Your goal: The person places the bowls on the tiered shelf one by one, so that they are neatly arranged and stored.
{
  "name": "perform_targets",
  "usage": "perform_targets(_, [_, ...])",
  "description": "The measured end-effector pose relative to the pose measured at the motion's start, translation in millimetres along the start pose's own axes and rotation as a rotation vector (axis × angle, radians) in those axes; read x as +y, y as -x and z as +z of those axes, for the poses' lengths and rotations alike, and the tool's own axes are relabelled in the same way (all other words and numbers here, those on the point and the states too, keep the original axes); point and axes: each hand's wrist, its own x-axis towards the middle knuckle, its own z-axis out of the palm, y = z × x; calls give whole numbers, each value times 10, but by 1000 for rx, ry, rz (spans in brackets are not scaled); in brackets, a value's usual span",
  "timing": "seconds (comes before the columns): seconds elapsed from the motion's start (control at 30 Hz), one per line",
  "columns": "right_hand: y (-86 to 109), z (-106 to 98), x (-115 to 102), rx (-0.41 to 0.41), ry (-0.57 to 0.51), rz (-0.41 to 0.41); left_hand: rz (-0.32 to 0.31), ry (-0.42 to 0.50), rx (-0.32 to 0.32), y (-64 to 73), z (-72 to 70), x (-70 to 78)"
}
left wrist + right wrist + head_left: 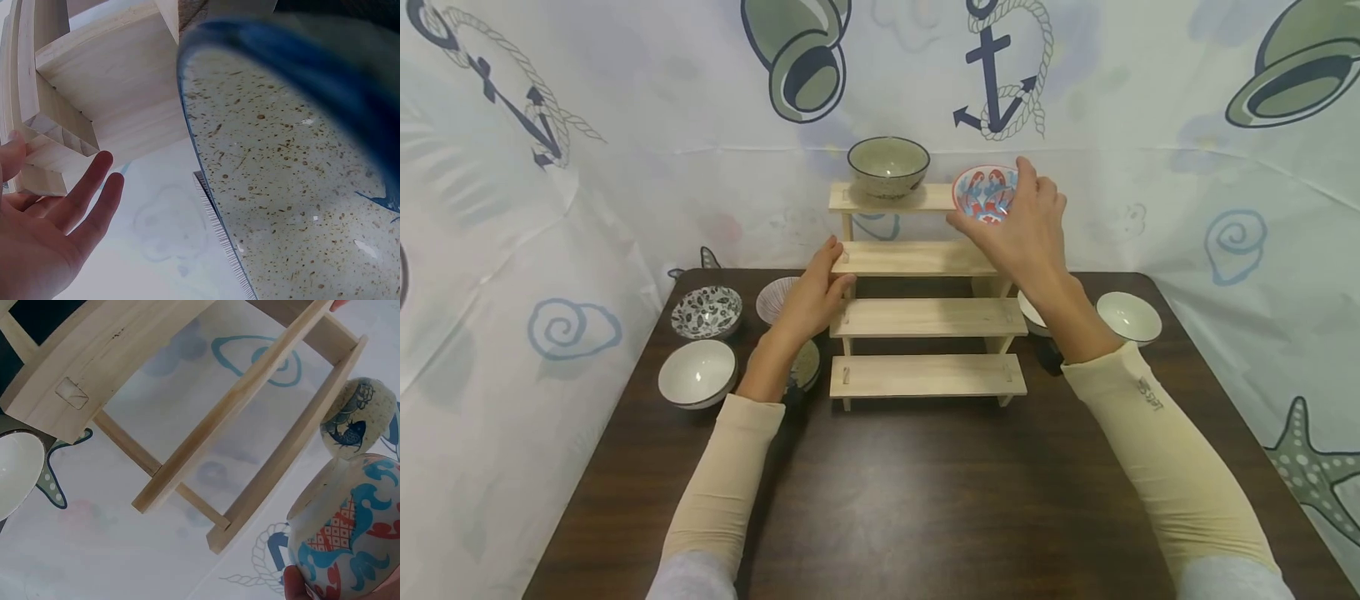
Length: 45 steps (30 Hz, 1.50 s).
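Observation:
My right hand (1033, 225) holds a small bowl (983, 193) with a red and blue pattern, thumb and fingers on opposite sides. The bowl is tilted with its inside toward me, overlapping the right end of the top shelf in the head view. Its patterned outer wall (356, 531) fills the lower right of the right wrist view. My left hand (808, 296) grips the left end of the second-highest shelf of a wooden four-tier stand (917, 258); two of its fingers (94, 194) stick out straight. A greenish bowl (889, 167) with a dark rim stands on the top shelf's left part.
Left of the stand are a black-and-white patterned bowl (706, 312), a white bowl (697, 372), a striped dish (775, 300) and a speckled blue-rimmed bowl (281, 175). At the right is another white bowl (1129, 317), with one partly behind my forearm. A printed cloth (1112, 75) hangs behind the dark table (910, 500).

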Motion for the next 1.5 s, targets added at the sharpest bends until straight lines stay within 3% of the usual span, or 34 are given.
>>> perform_targets(0.43, [-182,66,-27,-5,38,26,-6,14,14,25,7,-7])
perform_targets(0.77, [-400,-19,-43,-26,89,51,1,15,21,-4,18,1])
perform_targets(1.5, [-643,-101,-81,-67,115,108,16,-4,37,-2,40,4])
